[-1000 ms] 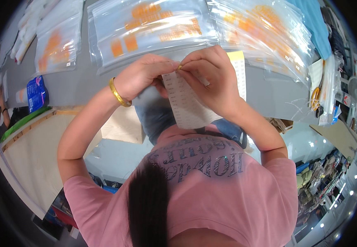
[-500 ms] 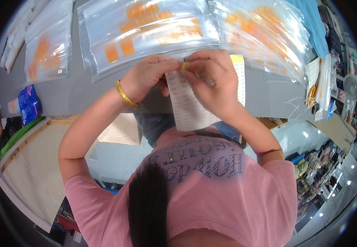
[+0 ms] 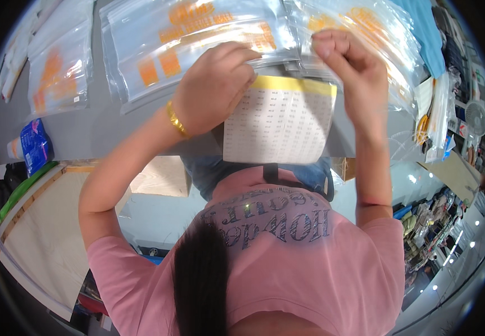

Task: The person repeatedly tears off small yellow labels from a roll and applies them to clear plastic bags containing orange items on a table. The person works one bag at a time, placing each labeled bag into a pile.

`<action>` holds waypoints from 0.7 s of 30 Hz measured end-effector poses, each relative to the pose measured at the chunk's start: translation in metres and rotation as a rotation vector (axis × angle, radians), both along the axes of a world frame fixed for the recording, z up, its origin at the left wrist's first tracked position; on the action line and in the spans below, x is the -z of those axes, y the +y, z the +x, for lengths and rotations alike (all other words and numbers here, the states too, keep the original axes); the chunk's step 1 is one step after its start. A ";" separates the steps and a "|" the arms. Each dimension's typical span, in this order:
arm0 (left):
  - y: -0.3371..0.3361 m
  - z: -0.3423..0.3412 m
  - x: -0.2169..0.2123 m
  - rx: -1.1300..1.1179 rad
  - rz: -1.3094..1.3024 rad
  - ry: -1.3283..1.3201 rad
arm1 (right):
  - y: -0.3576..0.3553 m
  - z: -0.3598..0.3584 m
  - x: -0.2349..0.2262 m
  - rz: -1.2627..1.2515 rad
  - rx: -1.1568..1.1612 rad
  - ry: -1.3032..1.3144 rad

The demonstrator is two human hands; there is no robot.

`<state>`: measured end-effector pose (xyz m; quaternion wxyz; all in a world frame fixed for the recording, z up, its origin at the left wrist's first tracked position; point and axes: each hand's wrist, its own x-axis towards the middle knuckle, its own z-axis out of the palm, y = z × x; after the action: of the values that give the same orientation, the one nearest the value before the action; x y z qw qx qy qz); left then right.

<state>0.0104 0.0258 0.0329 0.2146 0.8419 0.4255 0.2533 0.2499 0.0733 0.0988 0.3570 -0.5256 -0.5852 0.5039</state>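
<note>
A white sheet of small printed labels (image 3: 279,123) with a yellow top strip lies tilted at the table's front edge, its lower part over my lap. My left hand (image 3: 214,89), with a gold bracelet (image 3: 176,120) at the wrist, is curled over the sheet's upper left corner and appears to grip it. Its index finger points right, close to a stack of clear plastic bags (image 3: 136,47) with orange print. Beyond the sheet's right side, my right hand (image 3: 360,73) is raised, thumb and forefinger pinched together. Whatever sits between those fingertips is too small to make out.
More clear bags (image 3: 365,33) fan out at the far right, and others (image 3: 57,78) lie at the left. A blue packet (image 3: 35,144) rests on the grey table (image 3: 105,131) at the left. Orange-handled scissors (image 3: 423,126) stand at the right, near a blue cloth (image 3: 424,33).
My hands have drawn apart: the right has moved up and right off the sheet, the left slightly up. The label sheet has turned flatter, showing more of its face and yellow strip.
</note>
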 end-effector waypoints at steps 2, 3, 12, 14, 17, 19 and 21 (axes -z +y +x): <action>0.000 0.004 0.014 0.081 0.177 0.038 | 0.024 0.005 0.016 0.013 -0.038 -0.127; -0.001 0.004 0.020 0.082 0.172 0.073 | 0.031 0.006 0.029 0.067 -0.115 -0.111; -0.014 0.002 0.032 0.006 0.171 0.111 | 0.030 -0.015 0.099 0.265 -0.157 -0.211; -0.012 0.006 0.032 0.012 0.183 0.203 | 0.027 -0.019 0.097 0.328 -0.161 -0.383; -0.009 0.008 0.032 0.000 0.220 0.243 | 0.026 -0.022 0.094 0.594 -0.095 -0.563; -0.008 0.009 0.032 -0.004 0.219 0.243 | 0.029 -0.023 0.096 0.730 -0.023 -0.620; -0.008 0.009 0.030 -0.024 0.221 0.199 | 0.038 -0.024 0.100 0.822 0.069 -0.612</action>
<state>0.0195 0.0179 0.0027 0.0743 0.8762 0.4242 0.2163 0.2260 0.1113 -0.0016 0.3628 -0.4842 -0.7950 0.0432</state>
